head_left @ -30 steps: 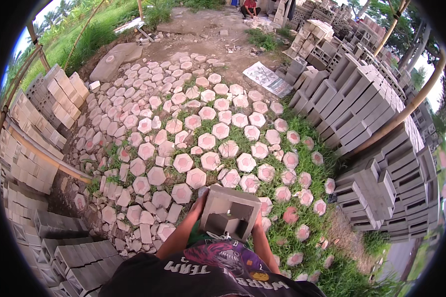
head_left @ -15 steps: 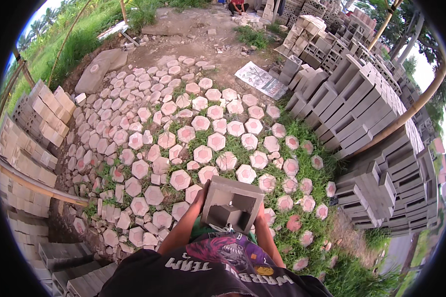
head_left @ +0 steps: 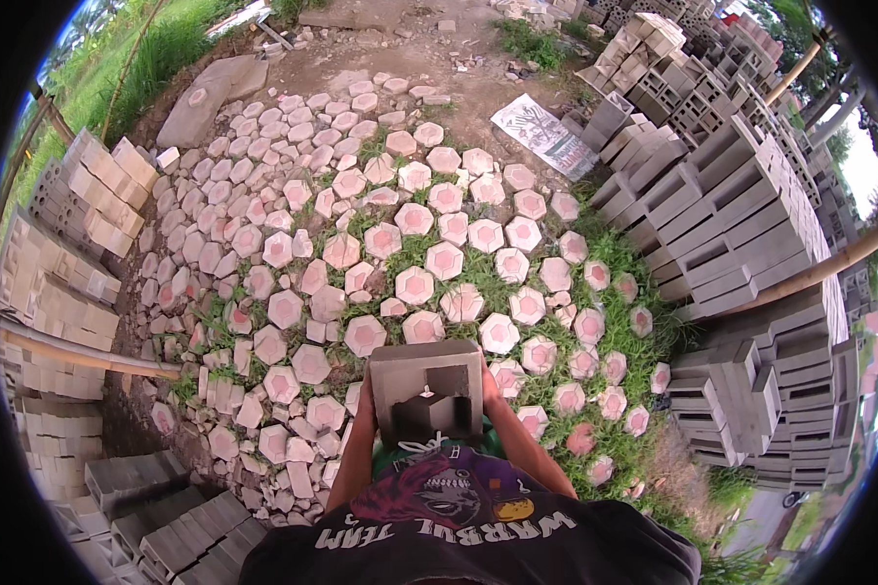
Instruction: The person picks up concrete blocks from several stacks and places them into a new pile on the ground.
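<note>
You carried 1 grey hollow concrete block [head_left: 426, 392] against your chest above the pink hexagonal pavers [head_left: 415, 285], left hand [head_left: 368, 388] and right hand [head_left: 487, 382] clamped on its 2 side faces, fingers mostly hidden; it looked heavy, rigid, rough, chippable, best gripped low at both sides.

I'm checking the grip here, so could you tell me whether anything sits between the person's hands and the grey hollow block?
Nothing visible does. The left hand and right hand press directly against the two sides of the grey hollow block, carried at chest height above the hexagonal pavers.
</note>
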A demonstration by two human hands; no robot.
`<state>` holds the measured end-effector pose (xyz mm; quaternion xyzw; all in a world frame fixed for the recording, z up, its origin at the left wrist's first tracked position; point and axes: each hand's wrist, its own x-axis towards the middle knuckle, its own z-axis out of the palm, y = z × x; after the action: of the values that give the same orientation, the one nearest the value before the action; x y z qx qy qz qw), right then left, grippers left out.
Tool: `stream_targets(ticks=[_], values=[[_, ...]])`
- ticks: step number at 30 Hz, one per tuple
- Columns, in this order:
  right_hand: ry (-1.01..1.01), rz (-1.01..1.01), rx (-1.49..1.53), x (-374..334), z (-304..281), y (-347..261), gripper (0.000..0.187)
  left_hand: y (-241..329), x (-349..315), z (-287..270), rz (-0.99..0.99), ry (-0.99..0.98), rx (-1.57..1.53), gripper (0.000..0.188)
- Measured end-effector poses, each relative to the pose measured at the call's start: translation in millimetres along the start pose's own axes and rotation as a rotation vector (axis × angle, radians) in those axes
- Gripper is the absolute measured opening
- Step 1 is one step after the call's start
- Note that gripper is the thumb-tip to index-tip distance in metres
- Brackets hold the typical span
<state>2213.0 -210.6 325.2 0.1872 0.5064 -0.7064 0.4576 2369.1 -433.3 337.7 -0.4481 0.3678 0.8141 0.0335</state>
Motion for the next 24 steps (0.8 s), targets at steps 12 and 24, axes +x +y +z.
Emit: stream_targets(ticks=[12, 24], values=[[-0.149, 0.001, -0.076, 133, 32, -172, 0.079, 110, 148, 93, 0.006, 0.040, -0.002, 0.068], [-0.060, -0.144, 0.436, 232, 6, -331, 0.068, 260, 290, 258, 0.083, -0.103, 0.076, 0.065]])
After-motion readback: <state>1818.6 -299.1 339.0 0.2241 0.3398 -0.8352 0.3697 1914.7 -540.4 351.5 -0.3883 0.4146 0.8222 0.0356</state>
